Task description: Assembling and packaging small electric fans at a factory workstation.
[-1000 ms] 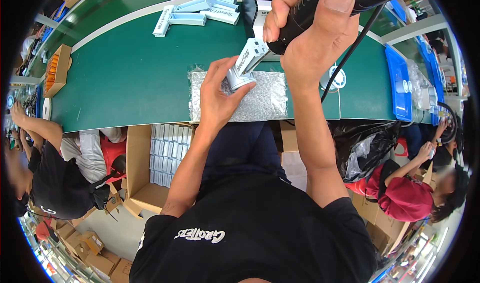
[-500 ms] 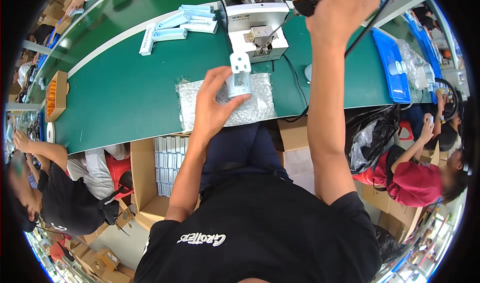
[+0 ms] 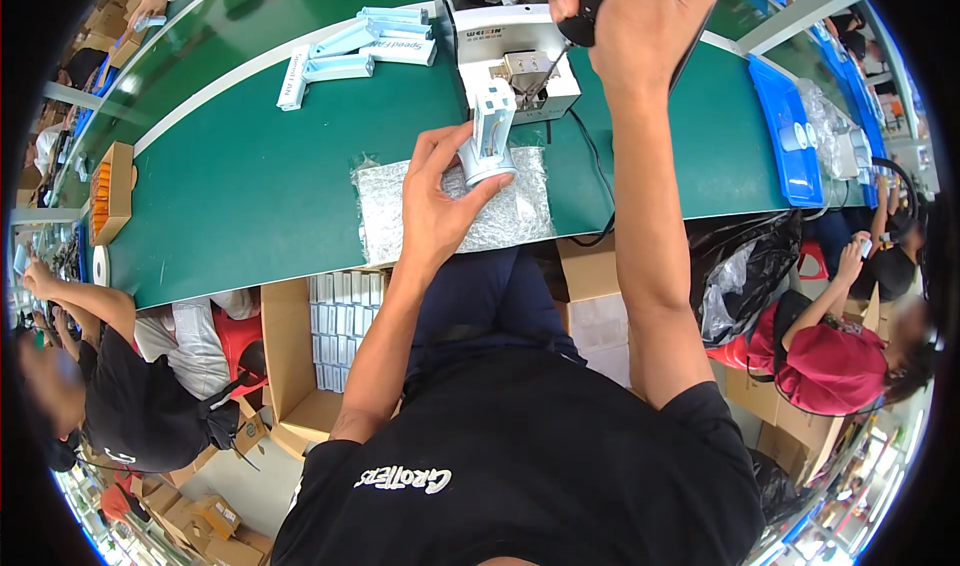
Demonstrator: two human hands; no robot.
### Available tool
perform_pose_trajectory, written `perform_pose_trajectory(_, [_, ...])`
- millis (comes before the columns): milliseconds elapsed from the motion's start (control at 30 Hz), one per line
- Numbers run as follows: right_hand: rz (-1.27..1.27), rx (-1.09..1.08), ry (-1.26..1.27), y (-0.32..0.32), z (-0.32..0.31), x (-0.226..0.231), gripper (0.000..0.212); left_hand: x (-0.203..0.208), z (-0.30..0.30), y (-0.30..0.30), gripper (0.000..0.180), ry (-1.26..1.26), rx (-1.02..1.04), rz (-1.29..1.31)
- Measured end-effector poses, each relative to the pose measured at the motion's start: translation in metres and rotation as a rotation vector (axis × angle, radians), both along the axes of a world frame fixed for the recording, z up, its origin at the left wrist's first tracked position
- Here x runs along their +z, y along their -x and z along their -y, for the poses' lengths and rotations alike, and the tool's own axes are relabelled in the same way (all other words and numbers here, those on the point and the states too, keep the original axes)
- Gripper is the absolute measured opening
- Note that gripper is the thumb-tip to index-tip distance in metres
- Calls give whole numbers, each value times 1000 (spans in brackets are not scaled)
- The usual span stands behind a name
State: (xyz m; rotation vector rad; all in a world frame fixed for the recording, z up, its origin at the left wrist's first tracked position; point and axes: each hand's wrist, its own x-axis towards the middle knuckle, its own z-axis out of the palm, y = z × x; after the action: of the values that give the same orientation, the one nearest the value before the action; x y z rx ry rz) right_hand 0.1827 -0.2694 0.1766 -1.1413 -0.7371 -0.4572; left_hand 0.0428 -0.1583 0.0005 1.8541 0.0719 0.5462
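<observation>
My left hand (image 3: 438, 211) is closed around the lower end of a pale blue plastic housing (image 3: 493, 126). The housing has an open frame with a rounded base, and it is held above a sheet of bubble wrap (image 3: 385, 206). Up at the top edge, my right hand (image 3: 655, 31) grips a black electric screwdriver (image 3: 590, 6), partly cut off by the picture. Its thin bit slants down to the metal outlet of a white and black screw feeder (image 3: 490, 46). Whether a screw sits on the bit is too small to tell.
Several pale blue housings (image 3: 400, 51) lie at the back left of the green bench (image 3: 240, 186). A blue tray (image 3: 790, 166) with white parts stands right. Below the bench, a carton (image 3: 290, 366) holds rows of parts. People sit at both sides.
The housing has turned in my left hand, its open side now facing differently, and shifted slightly right. My right hand and the screwdriver have moved left, with the bit still by the feeder.
</observation>
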Motion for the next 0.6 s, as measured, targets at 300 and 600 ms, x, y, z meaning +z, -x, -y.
perform_pose_trajectory(300, [-214,880,-642,41,-3,1,86,-5,1,-1,63,1,-13,27])
perform_pose_trajectory(600, [209,658,-426,14,-26,-26,71,-6,1,-1,64,15,-9,17])
